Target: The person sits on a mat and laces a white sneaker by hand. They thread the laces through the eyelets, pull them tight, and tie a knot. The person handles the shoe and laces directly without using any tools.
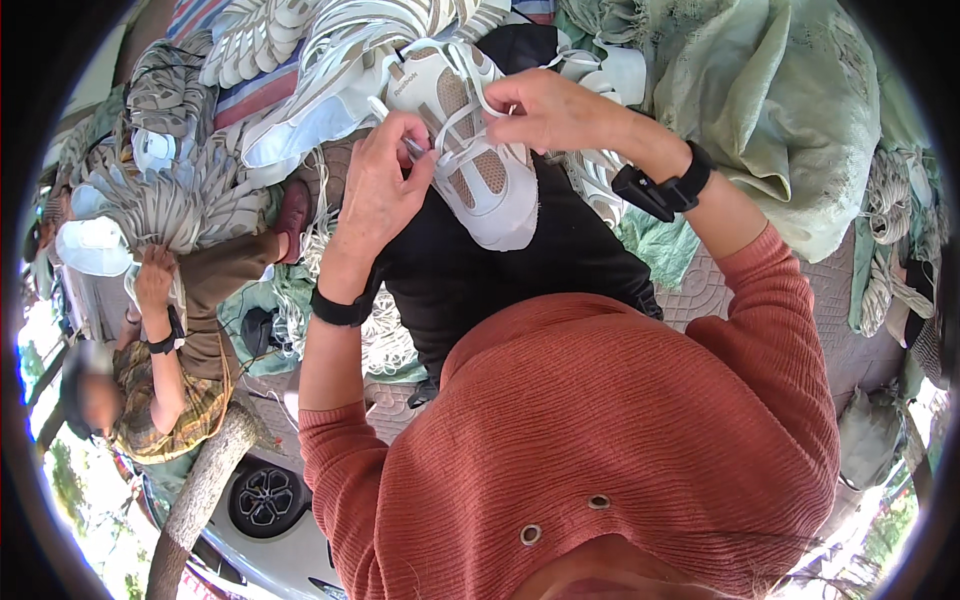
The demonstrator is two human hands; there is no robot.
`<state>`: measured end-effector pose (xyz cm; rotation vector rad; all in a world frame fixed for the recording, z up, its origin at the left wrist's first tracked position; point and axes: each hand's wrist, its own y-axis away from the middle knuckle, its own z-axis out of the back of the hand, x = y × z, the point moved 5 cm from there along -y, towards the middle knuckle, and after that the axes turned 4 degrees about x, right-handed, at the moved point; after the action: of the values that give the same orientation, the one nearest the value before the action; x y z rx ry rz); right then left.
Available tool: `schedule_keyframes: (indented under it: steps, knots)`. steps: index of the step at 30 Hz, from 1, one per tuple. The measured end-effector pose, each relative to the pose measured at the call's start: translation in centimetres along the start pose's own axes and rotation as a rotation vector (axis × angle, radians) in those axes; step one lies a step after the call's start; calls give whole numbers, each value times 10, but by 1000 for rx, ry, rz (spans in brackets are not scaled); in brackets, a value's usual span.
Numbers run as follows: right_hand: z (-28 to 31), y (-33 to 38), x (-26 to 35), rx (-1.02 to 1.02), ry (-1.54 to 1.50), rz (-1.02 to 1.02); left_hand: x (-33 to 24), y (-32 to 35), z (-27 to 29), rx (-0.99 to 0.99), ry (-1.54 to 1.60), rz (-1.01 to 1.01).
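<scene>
While the white and beige sneaker (470,150) lies sole-down on the person's dark-trousered lap (480,270), both hands work at its laces. Its toe points toward the person's body and its open collar points away, toward the heap beyond the knees. The left hand (385,185) sits at the sneaker's left side, its grip closed in a pinch: thumb and forefinger meet on a white shoelace (440,140) near the middle eyelets. The right hand (545,110) hovers over the upper part of the tongue, its grip likewise closed, fingertips nipping a strand of the same lace that loops up from the eyelets. Each wrist carries a black band; the one on the right wrist (672,188) bears a small black box, and the one on the left wrist (340,308) is plainer. Both arms wear rust-orange ribbed sleeves (760,290).

Beyond the lap, a pile of more white and beige sneakers (300,60) spreads across the upper left, with loose white laces (385,335) bunched beside the left forearm. A pale green sack (790,110) lies crumpled at the upper right, and further bundles of laces (885,200) rest near the right edge. At the left another person in a brown top (215,290) sits holding a bunch of striped shoe parts (170,205), that person's hand (155,280) closed about its lower end.
</scene>
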<state>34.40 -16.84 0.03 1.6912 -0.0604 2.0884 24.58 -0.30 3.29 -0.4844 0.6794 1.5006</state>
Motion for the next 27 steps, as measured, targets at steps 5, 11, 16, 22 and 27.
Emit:
schedule_keyframes:
  steps: [5, 11, 16, 22, 27]
  knots:
    - [6, -8, 4, -94, 307, 237, -5, 7, 0, 3, -198, -148]
    - [4, -3, 14, -317, 539, 388, 5, 1, -3, 79, -26, -41]
    - [3, -1, 10, -201, 425, 165, 0, 0, -6, -23, -106, -100]
    - [-7, 3, 8, -190, 309, 189, -5, -7, -2, 54, -138, -62]
    - [-15, -1, 8, -290, 525, 331, 3, -10, -1, 135, -51, -85]
